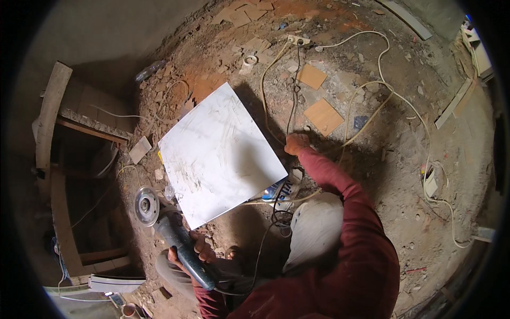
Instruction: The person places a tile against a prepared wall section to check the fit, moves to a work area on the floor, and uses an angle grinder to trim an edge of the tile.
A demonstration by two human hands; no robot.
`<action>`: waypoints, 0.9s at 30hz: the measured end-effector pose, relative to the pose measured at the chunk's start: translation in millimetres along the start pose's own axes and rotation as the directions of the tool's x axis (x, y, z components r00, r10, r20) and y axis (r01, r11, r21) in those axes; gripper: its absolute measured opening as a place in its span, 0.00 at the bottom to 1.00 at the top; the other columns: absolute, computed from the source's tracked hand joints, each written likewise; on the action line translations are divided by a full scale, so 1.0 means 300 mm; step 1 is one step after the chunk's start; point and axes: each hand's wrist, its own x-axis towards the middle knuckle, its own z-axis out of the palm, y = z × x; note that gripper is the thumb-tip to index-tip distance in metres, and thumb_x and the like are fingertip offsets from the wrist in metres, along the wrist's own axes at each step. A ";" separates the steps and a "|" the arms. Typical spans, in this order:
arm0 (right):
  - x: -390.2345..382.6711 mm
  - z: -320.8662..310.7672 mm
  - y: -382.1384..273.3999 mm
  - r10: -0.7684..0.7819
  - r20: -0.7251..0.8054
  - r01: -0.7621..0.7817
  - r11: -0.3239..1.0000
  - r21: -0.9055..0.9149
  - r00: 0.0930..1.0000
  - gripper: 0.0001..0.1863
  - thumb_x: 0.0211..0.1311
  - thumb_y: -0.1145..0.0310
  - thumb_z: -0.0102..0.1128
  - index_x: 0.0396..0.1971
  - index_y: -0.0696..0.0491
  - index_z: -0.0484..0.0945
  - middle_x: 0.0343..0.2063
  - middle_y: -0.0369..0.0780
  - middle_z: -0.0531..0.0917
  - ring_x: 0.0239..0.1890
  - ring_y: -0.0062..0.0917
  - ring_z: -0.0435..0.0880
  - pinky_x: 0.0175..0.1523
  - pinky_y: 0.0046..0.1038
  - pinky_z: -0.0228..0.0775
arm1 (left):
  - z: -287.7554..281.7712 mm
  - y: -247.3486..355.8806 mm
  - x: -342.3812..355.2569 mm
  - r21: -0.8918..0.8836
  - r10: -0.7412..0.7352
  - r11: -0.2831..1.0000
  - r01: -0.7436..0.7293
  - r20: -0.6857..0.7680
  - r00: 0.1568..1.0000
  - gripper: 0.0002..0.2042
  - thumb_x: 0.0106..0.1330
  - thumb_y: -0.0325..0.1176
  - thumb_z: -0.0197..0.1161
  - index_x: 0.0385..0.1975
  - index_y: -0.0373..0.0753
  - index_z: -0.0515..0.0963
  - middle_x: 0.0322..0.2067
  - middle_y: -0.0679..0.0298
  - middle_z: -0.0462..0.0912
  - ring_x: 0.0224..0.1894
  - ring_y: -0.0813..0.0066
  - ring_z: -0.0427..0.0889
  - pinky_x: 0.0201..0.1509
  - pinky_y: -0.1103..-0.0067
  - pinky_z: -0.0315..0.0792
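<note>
My left hand [202,246] grips the dark body of an angle grinder [187,254], held tilted at the lower left with its metal disc and guard [146,205] upward. Its black cord trails off to the right. My right hand [297,143] reaches out past my knee, fingers curled at a dark cable [295,95] on the rubble floor; exactly what they pinch is hard to make out. A white marbled tile [220,151] with dirty smears lies in front of me, just left of that hand. Under its right edge is a blue and white bag [281,196].
Cables run to a power strip [299,40] at the back. Tan tile offcuts [323,115] lie beside my right arm, with a small white ring [248,64] farther back. Wooden boards [53,117] frame an opening at left. Planks [454,102] lean at the right, and debris covers the ground.
</note>
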 end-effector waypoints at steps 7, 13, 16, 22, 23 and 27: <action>0.077 0.007 0.672 -0.393 -0.530 0.090 0.857 -0.507 0.751 0.08 0.55 0.65 0.57 0.28 0.49 0.84 0.29 0.35 0.84 0.34 0.34 0.83 0.42 0.37 0.76 | -0.008 -0.146 0.122 0.004 -0.120 0.993 0.120 -0.065 0.991 0.36 0.61 0.66 0.58 0.51 0.34 0.71 0.30 0.60 0.70 0.26 0.67 0.73 0.26 0.72 0.70; -0.240 -0.283 0.921 0.342 -0.665 -0.547 0.828 -0.121 0.664 0.14 0.71 0.64 0.52 0.48 0.50 0.83 0.43 0.44 0.86 0.42 0.40 0.86 0.47 0.42 0.79 | -0.007 -0.194 0.219 0.134 -0.160 0.975 0.178 -0.134 0.978 0.34 0.61 0.63 0.61 0.53 0.36 0.72 0.34 0.59 0.73 0.30 0.66 0.74 0.33 0.72 0.72; -0.643 -0.385 1.378 0.254 -0.904 -0.423 0.901 0.092 0.345 0.18 0.68 0.67 0.53 0.55 0.48 0.80 0.42 0.43 0.87 0.38 0.44 0.86 0.42 0.42 0.78 | 0.034 -0.326 0.322 0.112 -0.241 0.962 0.251 -0.088 0.966 0.32 0.61 0.61 0.63 0.52 0.38 0.72 0.34 0.57 0.76 0.33 0.62 0.80 0.36 0.67 0.78; -1.493 -0.359 1.849 0.674 -0.712 -0.752 0.570 0.330 0.197 0.18 0.74 0.63 0.49 0.53 0.57 0.79 0.48 0.48 0.85 0.47 0.42 0.85 0.48 0.42 0.76 | 0.013 -0.422 0.460 0.196 -0.318 0.924 0.327 -0.075 0.945 0.32 0.63 0.59 0.64 0.53 0.36 0.72 0.39 0.54 0.82 0.38 0.58 0.87 0.39 0.64 0.86; -1.544 -0.334 1.803 0.737 -0.653 -0.766 0.519 0.379 0.177 0.18 0.74 0.63 0.49 0.54 0.57 0.79 0.48 0.48 0.85 0.47 0.42 0.85 0.49 0.42 0.76 | 0.017 -0.442 0.482 0.218 -0.322 0.918 0.330 -0.076 0.944 0.32 0.64 0.59 0.64 0.53 0.35 0.72 0.40 0.53 0.82 0.39 0.58 0.87 0.41 0.63 0.86; -1.732 -0.394 1.639 0.801 -0.583 -0.779 0.450 0.436 0.136 0.18 0.74 0.62 0.50 0.54 0.57 0.79 0.48 0.46 0.85 0.48 0.38 0.84 0.50 0.39 0.75 | 0.041 -0.510 0.557 0.083 -0.338 0.938 0.335 0.017 0.941 0.25 0.65 0.52 0.66 0.45 0.33 0.74 0.35 0.52 0.85 0.38 0.63 0.87 0.42 0.69 0.84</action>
